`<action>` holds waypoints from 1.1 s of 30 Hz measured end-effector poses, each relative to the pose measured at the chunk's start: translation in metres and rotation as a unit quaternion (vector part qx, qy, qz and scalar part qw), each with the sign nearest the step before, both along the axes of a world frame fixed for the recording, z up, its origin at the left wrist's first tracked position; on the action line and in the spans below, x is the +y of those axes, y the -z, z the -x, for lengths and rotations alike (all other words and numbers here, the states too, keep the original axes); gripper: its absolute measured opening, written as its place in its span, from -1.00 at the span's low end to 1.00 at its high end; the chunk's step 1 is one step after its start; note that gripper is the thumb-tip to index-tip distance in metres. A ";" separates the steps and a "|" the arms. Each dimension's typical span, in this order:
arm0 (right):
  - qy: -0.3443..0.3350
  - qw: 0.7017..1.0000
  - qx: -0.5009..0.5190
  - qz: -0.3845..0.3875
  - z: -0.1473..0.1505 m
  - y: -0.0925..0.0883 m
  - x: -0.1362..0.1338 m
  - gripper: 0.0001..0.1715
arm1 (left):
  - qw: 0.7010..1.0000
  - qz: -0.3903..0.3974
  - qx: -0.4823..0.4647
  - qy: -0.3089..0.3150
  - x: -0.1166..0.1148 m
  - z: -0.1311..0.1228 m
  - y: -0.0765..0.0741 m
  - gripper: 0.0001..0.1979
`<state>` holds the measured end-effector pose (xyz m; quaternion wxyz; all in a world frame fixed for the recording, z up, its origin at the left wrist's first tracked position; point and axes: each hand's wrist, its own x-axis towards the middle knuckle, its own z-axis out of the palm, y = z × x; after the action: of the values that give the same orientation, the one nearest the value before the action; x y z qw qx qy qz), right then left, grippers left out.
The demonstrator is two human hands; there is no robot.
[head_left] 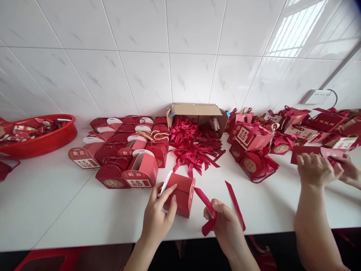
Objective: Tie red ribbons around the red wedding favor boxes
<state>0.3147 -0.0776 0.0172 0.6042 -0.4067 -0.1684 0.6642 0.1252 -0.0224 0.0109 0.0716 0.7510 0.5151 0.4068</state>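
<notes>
My left hand [158,210] grips a small red gift box [182,194] that stands on the white table [70,210], fingers wrapped over its near side and white handle flap. My right hand [222,222] is closed on a red ribbon [207,209], which runs from the box's side down past my fingers. A second strip of red ribbon [235,205] lies on the table just right of that hand.
Folded red boxes [126,150] crowd the middle left. A cardboard carton [197,113] spills red ribbon bows [191,145]. Finished tied boxes [254,150] fill the right. A red basin [42,139] sits far left. Another person's hands [318,169] work at the right edge.
</notes>
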 end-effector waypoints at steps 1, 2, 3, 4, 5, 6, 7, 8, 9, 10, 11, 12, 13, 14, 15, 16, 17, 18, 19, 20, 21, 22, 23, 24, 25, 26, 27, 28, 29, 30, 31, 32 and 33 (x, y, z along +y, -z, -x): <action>0.000 1.000 0.002 0.000 0.000 0.000 0.000 -0.69 | 1.000 0.002 -0.001 0.002 0.000 0.000 -0.001 -0.70; 0.001 1.000 0.004 -0.001 0.001 0.000 -0.001 -0.69 | 1.000 0.003 -0.001 0.002 0.000 0.000 -0.002 -0.70; 0.001 1.000 0.005 -0.003 0.001 0.000 -0.001 -0.68 | 1.000 0.005 -0.002 0.002 0.000 0.000 -0.002 -0.71; 0.000 1.000 0.005 -0.005 0.002 -0.001 -0.002 -0.68 | 1.000 0.006 -0.002 0.002 0.000 0.000 -0.003 -0.71; -0.002 1.000 0.004 -0.006 0.002 -0.002 -0.003 -0.67 | 1.000 0.007 -0.002 0.002 0.000 0.000 -0.004 -0.71; -0.005 1.000 0.002 -0.007 0.002 -0.002 -0.003 -0.67 | 1.000 0.007 -0.003 0.001 0.000 0.000 -0.004 -0.70; -0.010 1.000 0.000 -0.008 0.002 -0.003 -0.004 -0.66 | 1.000 0.006 -0.004 0.001 0.000 0.000 -0.004 -0.70; -0.015 1.000 -0.002 -0.009 0.002 -0.004 -0.005 -0.66 | 1.000 0.005 -0.005 0.002 0.000 0.000 -0.004 -0.70; -0.021 1.000 -0.004 -0.009 0.001 -0.005 -0.006 -0.66 | 1.000 0.004 -0.005 0.002 0.000 0.000 -0.004 -0.70; -0.026 1.000 -0.003 -0.011 0.001 -0.005 -0.007 -0.67 | 1.000 0.004 -0.005 0.002 0.000 0.000 -0.004 -0.70; -0.030 0.999 0.000 -0.012 0.001 -0.005 -0.007 -0.67 | 1.000 0.004 -0.004 0.003 0.000 0.000 -0.003 -0.70; -0.033 0.999 0.004 -0.014 0.001 -0.005 -0.007 -0.68 | 1.000 0.004 -0.003 0.003 0.000 0.000 -0.003 -0.70; -0.034 0.999 0.009 -0.015 0.001 -0.004 -0.008 -0.68 | 1.000 0.004 -0.003 0.003 0.000 0.000 -0.002 -0.70; -0.033 0.999 0.013 -0.017 0.002 -0.004 -0.007 -0.68 | 1.000 0.005 -0.002 0.003 0.000 0.001 -0.002 -0.70; -0.032 0.999 0.013 -0.018 0.002 -0.003 -0.007 -0.68 | 1.000 0.006 -0.002 0.005 -0.001 0.001 -0.001 -0.69; -0.030 0.999 0.010 -0.018 0.003 -0.003 -0.007 -0.66 | 1.000 0.007 -0.002 0.007 -0.001 0.001 -0.001 -0.69; -0.026 1.000 0.003 -0.017 0.004 -0.003 -0.006 -0.65 | 1.000 0.007 -0.002 0.010 -0.001 0.002 -0.002 -0.69; -0.021 1.000 -0.009 -0.017 0.004 -0.003 -0.006 -0.63 | 1.000 0.007 -0.002 0.012 -0.001 0.002 -0.002 -0.70; -0.014 0.999 -0.024 -0.017 0.005 -0.003 -0.005 -0.62 | 1.000 0.006 -0.002 0.015 -0.002 0.002 -0.003 -0.70; -0.006 0.999 -0.038 -0.018 0.005 -0.004 -0.005 -0.62 | 1.000 0.004 -0.002 0.018 -0.002 0.003 -0.004 -0.70; 0.001 0.999 -0.050 -0.018 0.006 -0.004 -0.005 -0.62 | 1.000 0.003 -0.002 0.023 -0.001 0.003 -0.005 -0.70; 0.007 0.998 -0.060 -0.019 0.006 -0.005 -0.005 -0.63 | 1.000 0.003 -0.002 0.029 -0.001 0.003 -0.006 -0.70; 0.012 0.997 -0.067 -0.021 0.006 -0.006 -0.004 -0.63 | 0.999 0.004 0.000 0.038 -0.001 0.003 -0.008 -0.70; 0.014 0.997 -0.073 -0.022 0.006 -0.006 -0.004 -0.63 | 0.999 0.007 0.003 0.046 -0.001 0.002 -0.009 -0.70; 0.012 0.996 -0.081 -0.024 0.006 -0.007 -0.002 -0.61 | 0.999 0.010 0.007 0.053 -0.001 0.002 -0.011 -0.70; 0.006 0.995 -0.092 -0.028 0.006 -0.008 -0.001 -0.60 | 0.998 0.011 0.012 0.058 -0.001 0.002 -0.012 -0.69; 0.001 0.994 -0.108 -0.033 0.007 -0.009 0.002 -0.57 | 0.998 0.011 0.019 0.062 -0.001 0.002 -0.013 -0.69; -0.004 0.991 -0.126 -0.038 0.007 -0.010 0.005 -0.55 | 0.998 0.007 0.026 0.064 -0.001 0.002 -0.013 -0.69; -0.007 0.988 -0.149 -0.044 0.008 -0.011 0.008 -0.53 | 0.997 0.001 0.034 0.065 0.000 0.002 -0.014 -0.69; -0.006 0.983 -0.175 -0.052 0.009 -0.013 0.011 -0.51 | 0.997 -0.006 0.041 0.065 0.000 0.002 -0.013 -0.69; 0.001 0.977 -0.204 -0.060 0.010 -0.014 0.014 -0.49 | 0.997 -0.011 0.048 0.065 0.001 0.003 -0.013 -0.69; 0.011 0.970 -0.235 -0.068 0.011 -0.015 0.016 -0.47 | 0.996 -0.014 0.053 0.064 0.001 0.003 -0.012 -0.69; 0.021 0.961 -0.266 -0.076 0.012 -0.016 0.018 -0.45 | 0.996 -0.013 0.055 0.062 0.002 0.004 -0.011 -0.69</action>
<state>0.3031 -0.0596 0.0327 0.5802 -0.5255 -0.3645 0.5043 0.1213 -0.0209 0.0214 0.0579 0.8038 0.4652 0.3662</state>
